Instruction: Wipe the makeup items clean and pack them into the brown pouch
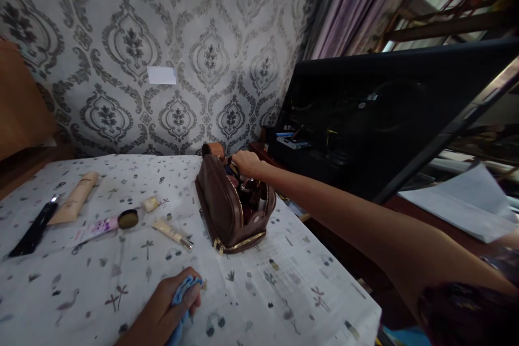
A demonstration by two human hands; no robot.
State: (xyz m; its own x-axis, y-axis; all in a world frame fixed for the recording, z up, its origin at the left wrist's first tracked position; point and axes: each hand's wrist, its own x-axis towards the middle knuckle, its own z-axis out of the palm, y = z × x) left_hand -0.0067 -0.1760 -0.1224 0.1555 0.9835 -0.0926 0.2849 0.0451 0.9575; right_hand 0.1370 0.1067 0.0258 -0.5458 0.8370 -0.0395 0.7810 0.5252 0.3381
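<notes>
Tubes (76,200) are spread on the counter (324,313); in the left hand (165,291), a cloth (184,287) is clenched by the fingers; rightward, the open bag (221,200) is set; the right hand (248,163) is placed at its far end; whether anything is grasped there cannot be told.

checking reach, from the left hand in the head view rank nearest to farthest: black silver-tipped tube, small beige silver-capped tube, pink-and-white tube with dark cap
1. Small beige silver-capped tube: just beyond the left hand.
2. Pink-and-white tube with dark cap: farther left.
3. Black silver-tipped tube: leftmost.
</notes>
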